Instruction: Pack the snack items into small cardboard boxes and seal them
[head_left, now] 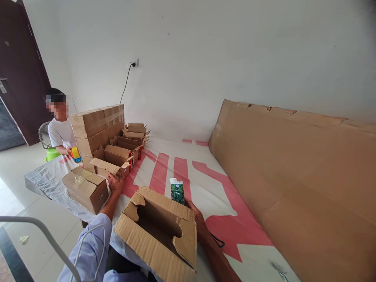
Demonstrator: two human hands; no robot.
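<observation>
My left hand (pixel 115 184) reaches out between a taped cardboard box (pixel 85 190) and the near end of an open cardboard box (pixel 110 162). Its fingers look spread and rest against the cardboard; which box they press on is hard to tell. Close in front of me, another open box (pixel 158 231) sits tilted, its flaps raised and its inside dark. Behind that box's far right corner is my right hand (pixel 194 215), partly hidden. It appears to grip the lower part of a green drink carton (pixel 178 192) with a white cap.
Stacked closed boxes (pixel 96 129) stand at the left, with several open boxes (pixel 135 133) beside them. A person (pixel 60 129) holds a yellow and blue object (pixel 75 154). A large cardboard sheet (pixel 293 176) walls the right side. A grey metal bar (pixel 38 227) curves at lower left.
</observation>
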